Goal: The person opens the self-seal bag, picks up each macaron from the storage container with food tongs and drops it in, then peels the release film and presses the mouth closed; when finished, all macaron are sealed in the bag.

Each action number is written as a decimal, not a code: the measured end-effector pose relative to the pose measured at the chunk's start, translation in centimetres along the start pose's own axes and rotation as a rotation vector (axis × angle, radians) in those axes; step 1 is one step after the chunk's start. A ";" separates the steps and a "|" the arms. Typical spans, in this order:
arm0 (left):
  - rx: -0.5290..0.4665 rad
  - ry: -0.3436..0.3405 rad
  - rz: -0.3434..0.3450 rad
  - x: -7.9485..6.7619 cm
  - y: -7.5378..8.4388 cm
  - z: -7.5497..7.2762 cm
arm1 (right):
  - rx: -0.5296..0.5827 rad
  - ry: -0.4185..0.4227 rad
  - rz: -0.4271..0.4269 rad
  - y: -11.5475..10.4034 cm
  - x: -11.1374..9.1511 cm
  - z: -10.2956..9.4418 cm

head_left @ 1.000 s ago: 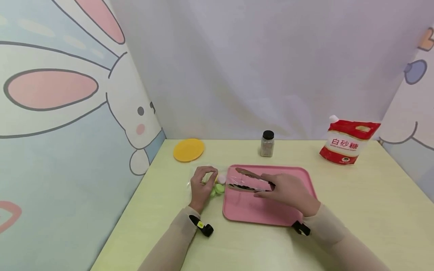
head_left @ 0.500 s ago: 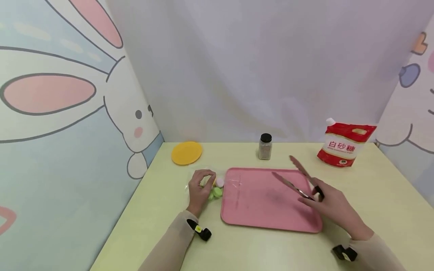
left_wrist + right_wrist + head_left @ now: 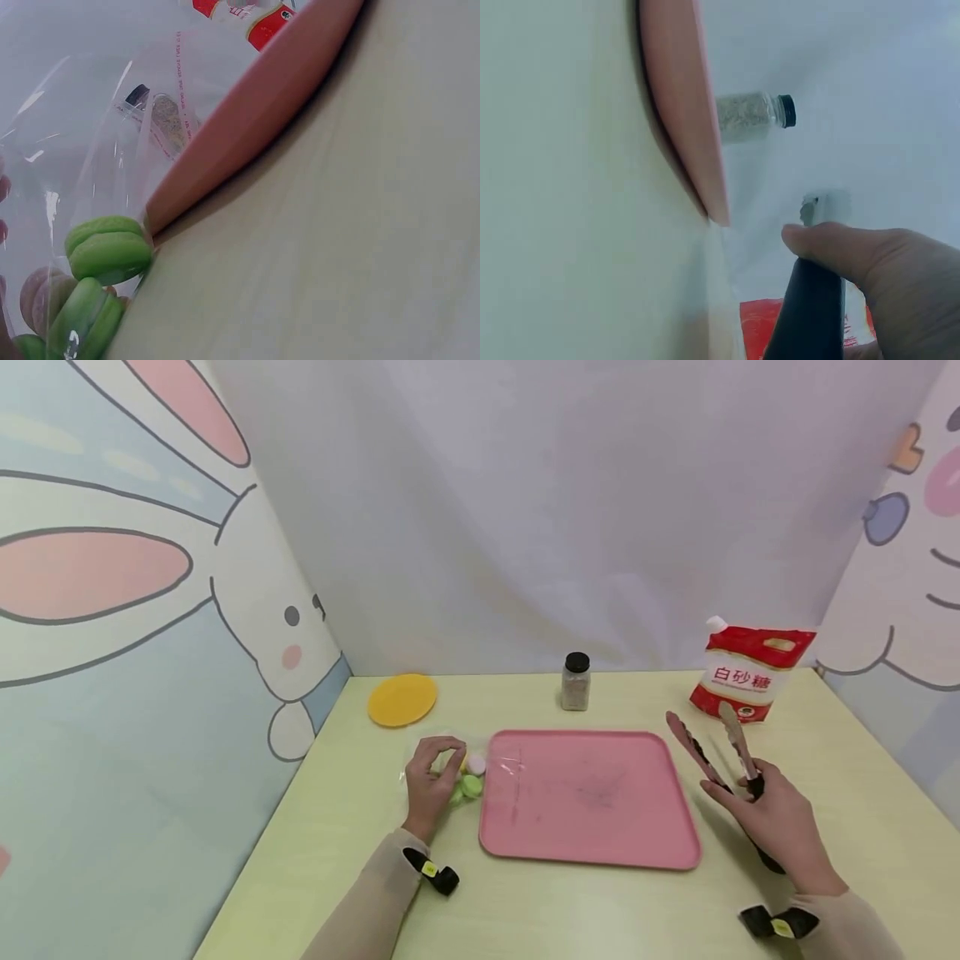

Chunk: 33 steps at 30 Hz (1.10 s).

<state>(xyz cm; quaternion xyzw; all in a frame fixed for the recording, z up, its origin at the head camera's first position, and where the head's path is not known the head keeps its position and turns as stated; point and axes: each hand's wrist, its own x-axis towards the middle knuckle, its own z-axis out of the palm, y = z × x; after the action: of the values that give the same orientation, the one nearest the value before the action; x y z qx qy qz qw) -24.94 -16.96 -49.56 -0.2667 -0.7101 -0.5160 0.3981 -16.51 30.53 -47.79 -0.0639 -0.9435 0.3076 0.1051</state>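
Observation:
My right hand [image 3: 783, 818] grips a pair of tongs [image 3: 705, 760] with black handles, to the right of the pink tray. The arms of the tongs spread apart with nothing between their tips. At the tray's left side my left hand [image 3: 433, 785] pinches a clear plastic bag [image 3: 97, 165] between thumb and fingers. Inside the bag lie several macarons: green ones [image 3: 109, 251] and a pale pink one [image 3: 45, 296] show in the left wrist view. The bag's mouth reaches over the left part of the tray [image 3: 600, 852].
A yellow plate [image 3: 402, 700] lies at the back left. Behind the tray stands a small jar [image 3: 576, 683] with a black lid. A red and white sugar pouch [image 3: 750, 672] stands at the back right, just beyond the tongs' tips. Walls close off the back and sides.
My right hand has carried the tongs from the bag's mouth over the tray to its right side, and the tips now point away. The left hand keeps its hold on the bag.

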 end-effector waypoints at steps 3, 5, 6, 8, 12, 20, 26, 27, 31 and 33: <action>0.004 0.000 0.019 0.7 1.3 -0.1 | 0.012 0.000 0.013 0.7 0.3 0.0; 0.013 0.002 0.030 0.9 1.4 -0.1 | 0.005 0.003 0.008 1.2 0.6 0.0; 0.016 0.003 0.034 1.0 1.5 -0.2 | -0.001 0.009 0.002 1.4 0.8 0.1; 0.016 0.004 0.033 1.0 1.5 -0.2 | -0.024 0.018 -0.008 1.7 0.9 0.2; 0.014 0.004 0.028 0.7 1.0 0.0 | -0.065 0.006 -0.030 2.3 0.9 0.4; 0.134 -0.015 0.059 0.3 -0.8 -0.1 | -0.030 0.116 -0.140 1.7 0.6 0.3; 0.269 -0.169 0.066 3.2 -0.1 -0.5 | 0.135 0.145 -0.353 -2.3 0.2 0.2; 0.289 -0.212 0.065 4.0 0.2 -0.5 | 0.172 0.103 -0.390 -3.5 0.1 0.5; 0.390 -0.436 0.017 7.3 1.3 -0.1 | 0.292 -0.103 -0.524 -9.0 -0.6 3.5; 0.458 -0.582 -0.053 8.5 1.7 0.3 | 0.342 -0.221 -0.537 -11.9 -1.2 5.6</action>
<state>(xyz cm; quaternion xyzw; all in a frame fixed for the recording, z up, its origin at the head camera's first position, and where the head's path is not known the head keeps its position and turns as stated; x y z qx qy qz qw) -28.27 -16.37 -41.57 -0.2877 -0.8972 -0.2564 0.2156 -17.38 17.59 -45.26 0.2391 -0.8672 0.4277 0.0887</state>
